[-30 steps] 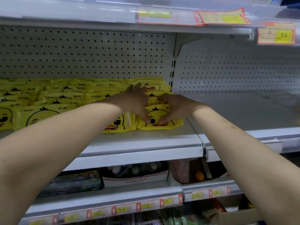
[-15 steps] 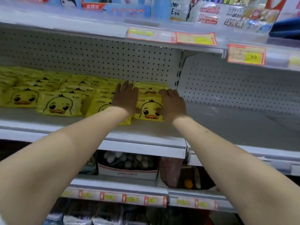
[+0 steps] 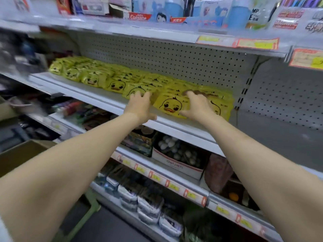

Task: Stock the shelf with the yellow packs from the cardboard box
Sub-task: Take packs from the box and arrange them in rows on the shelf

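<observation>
Left hand [image 3: 139, 106], right hand [image 3: 197, 106] ease back off yellow packs [image 3: 172, 105] – fingers wide, holding nothing; cardboard box [image 3: 21, 154] now lower left; batch seated – refill likely next

Yellow duck-printed plastic packs [image 3: 172, 105] crowd the white metal shelf [image 3: 97, 95] back to the pegboard [image 3: 174, 58] — I see only its front strip free. Past the slotted upright [image 3: 244, 89], the grey shelf bay [image 3: 279, 140] lies open.
</observation>
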Demonstrator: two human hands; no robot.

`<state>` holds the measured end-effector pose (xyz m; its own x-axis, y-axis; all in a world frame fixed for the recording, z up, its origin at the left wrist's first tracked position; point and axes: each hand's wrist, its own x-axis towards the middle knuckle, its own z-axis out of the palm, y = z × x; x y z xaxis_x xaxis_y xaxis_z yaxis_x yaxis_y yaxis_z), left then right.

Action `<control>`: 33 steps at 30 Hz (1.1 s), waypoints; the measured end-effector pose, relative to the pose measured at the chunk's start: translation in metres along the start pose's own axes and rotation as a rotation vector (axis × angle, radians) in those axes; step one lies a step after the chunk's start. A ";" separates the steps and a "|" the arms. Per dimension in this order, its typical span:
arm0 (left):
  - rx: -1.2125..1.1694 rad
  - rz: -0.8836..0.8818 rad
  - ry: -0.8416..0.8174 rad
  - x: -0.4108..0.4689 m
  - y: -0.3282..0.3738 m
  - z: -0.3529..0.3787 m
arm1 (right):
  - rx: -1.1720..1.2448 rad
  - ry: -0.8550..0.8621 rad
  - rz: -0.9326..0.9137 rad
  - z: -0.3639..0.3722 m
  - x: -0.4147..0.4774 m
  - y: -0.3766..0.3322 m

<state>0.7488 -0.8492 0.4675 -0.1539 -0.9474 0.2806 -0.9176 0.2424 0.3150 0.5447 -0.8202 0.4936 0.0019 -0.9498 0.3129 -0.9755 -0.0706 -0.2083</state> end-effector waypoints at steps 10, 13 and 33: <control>0.026 -0.192 -0.054 -0.073 -0.152 -0.047 | 0.087 -0.367 -0.239 0.054 -0.027 -0.144; 0.072 -0.210 -0.105 -0.093 -0.207 -0.060 | 0.070 -0.430 -0.260 0.075 -0.033 -0.197; 0.099 -0.334 -0.294 -0.163 -0.512 -0.073 | 0.020 -0.475 -0.348 0.249 -0.015 -0.472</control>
<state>1.2710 -0.8033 0.3266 0.0726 -0.9928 -0.0954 -0.9631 -0.0947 0.2520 1.0594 -0.8486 0.3569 0.4237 -0.9020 -0.0826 -0.8957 -0.4037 -0.1863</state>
